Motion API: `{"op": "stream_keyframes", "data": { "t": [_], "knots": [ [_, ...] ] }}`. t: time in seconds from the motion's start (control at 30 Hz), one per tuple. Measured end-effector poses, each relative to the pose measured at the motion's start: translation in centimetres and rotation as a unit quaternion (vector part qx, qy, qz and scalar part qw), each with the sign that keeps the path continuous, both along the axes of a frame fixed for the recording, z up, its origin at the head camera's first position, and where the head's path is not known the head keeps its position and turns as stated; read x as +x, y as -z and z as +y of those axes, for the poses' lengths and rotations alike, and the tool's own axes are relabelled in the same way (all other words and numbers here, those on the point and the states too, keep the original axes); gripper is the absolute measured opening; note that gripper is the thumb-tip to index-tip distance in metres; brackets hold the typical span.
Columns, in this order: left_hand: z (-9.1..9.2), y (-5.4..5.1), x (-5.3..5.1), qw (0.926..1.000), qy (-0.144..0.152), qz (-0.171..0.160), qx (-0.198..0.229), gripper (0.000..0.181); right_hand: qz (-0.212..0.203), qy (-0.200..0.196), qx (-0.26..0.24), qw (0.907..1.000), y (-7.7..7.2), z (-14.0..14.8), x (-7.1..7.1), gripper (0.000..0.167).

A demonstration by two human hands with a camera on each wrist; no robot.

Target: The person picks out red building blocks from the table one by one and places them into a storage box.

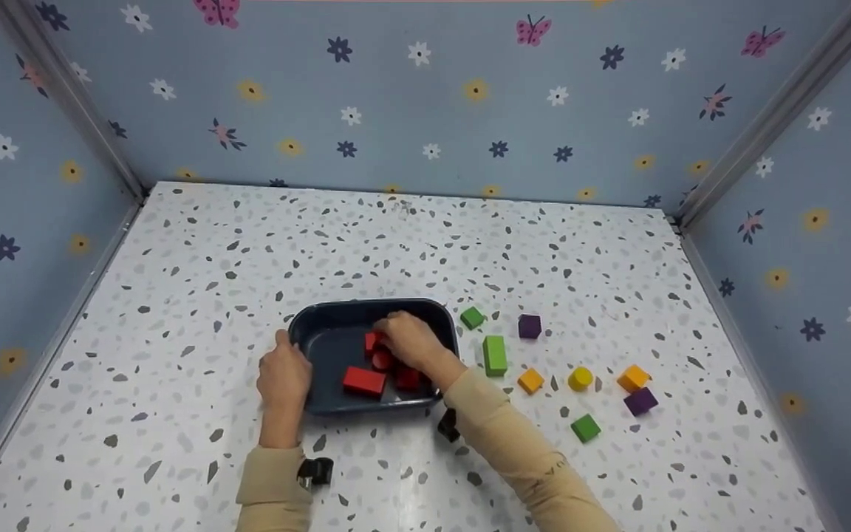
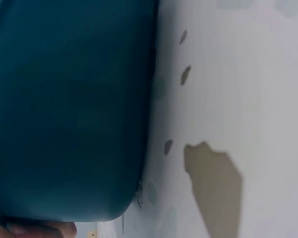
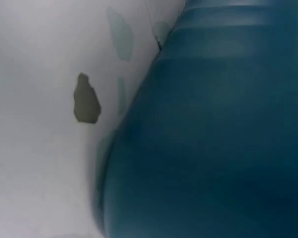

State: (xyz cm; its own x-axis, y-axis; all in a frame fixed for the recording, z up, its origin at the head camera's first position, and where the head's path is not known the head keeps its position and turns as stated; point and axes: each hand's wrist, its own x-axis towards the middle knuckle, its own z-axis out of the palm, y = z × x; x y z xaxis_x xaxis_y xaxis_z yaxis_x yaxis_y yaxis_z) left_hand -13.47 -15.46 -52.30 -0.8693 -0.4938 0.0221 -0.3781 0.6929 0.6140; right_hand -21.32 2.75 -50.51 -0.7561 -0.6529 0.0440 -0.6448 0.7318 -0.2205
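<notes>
A dark blue tray sits on the speckled table, and its outer wall fills much of the left wrist view. My left hand grips the tray's left end, its fingertips showing at the wall's lower edge. Inside the tray my right hand reaches over the right half, fingers bent down at a small red block. Close below are a red cylinder, a red rectangular block and another red block. The right wrist view shows only the tray's side; those fingertips are partly hidden.
Right of the tray lie a long light green block, green blocks, purple cubes, orange blocks and a yellow cylinder. Flower-patterned walls bound the table at the back and sides.
</notes>
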Motion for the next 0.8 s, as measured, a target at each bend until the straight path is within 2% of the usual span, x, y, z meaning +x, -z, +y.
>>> {"op": "stream_keyframes", "data": {
  "t": [0.13,0.37,0.63,0.8],
  "knots": [
    [-0.1,-0.1,0.0,1.0,0.001,-0.002,-0.002,0.019,-0.002,0.008,-0.022,0.9997,-0.7,0.5,0.3,0.026],
    [0.0,0.0,0.0,0.9999,0.005,0.004,-0.012,0.019,0.018,0.026,-0.097,0.9948,-2.6,2.6,1.3,0.03],
    [0.0,0.2,0.1,0.9992,-0.007,0.021,-0.034,0.017,0.035,0.064,-0.187,0.9796,-3.7,6.0,3.2,0.03],
    [0.0,0.1,0.2,0.9979,-0.024,0.056,-0.023,0.028,0.038,0.087,-0.23,0.9685,-3.6,8.7,4.2,0.03]
  ]
}}
